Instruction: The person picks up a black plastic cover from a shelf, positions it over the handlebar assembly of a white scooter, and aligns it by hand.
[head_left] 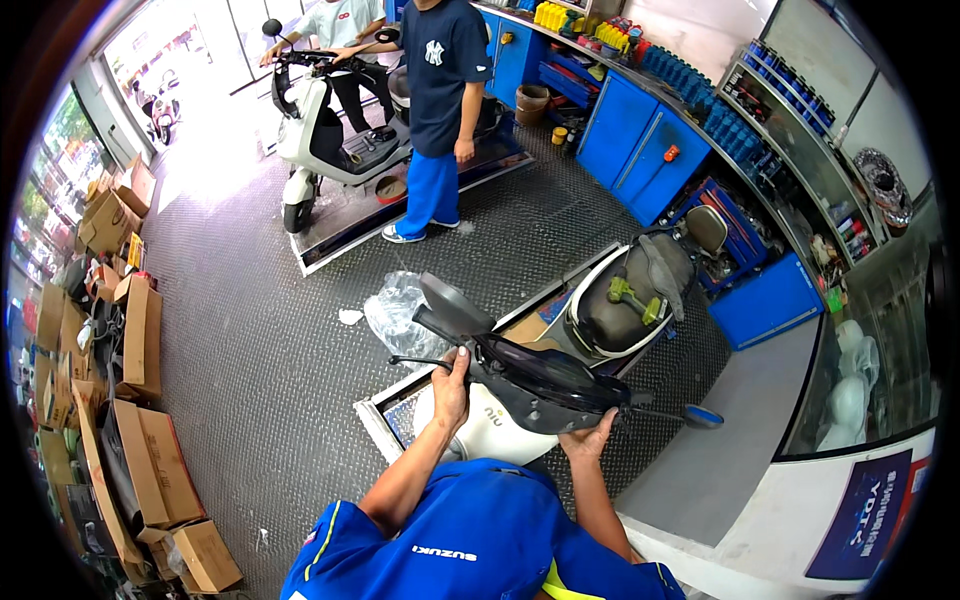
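A white electric scooter (505, 440) stands in front of me with its front end toward my body. Both hands are at the black handlebar cover (560, 388) above its front panel. My left hand (453, 388) grips the cover's left end, thumb on top, beside the brake lever (415, 361) and a dark mirror (455, 304). At the other end, my right hand (592, 436) holds the lower edge from below, its fingers partly hidden. Past it a second mirror (703, 416) sticks out on a stalk. A green power drill (636, 297) lies on the scooter's seat (625, 275).
Clear plastic wrap (398, 315) lies on the floor left of the scooter. Cardboard boxes (150, 460) line the left side. Two people (435, 100) stand by another white scooter (325, 130) on a low platform. Blue cabinets (640, 155) and bottle shelves (780, 110) run along the right.
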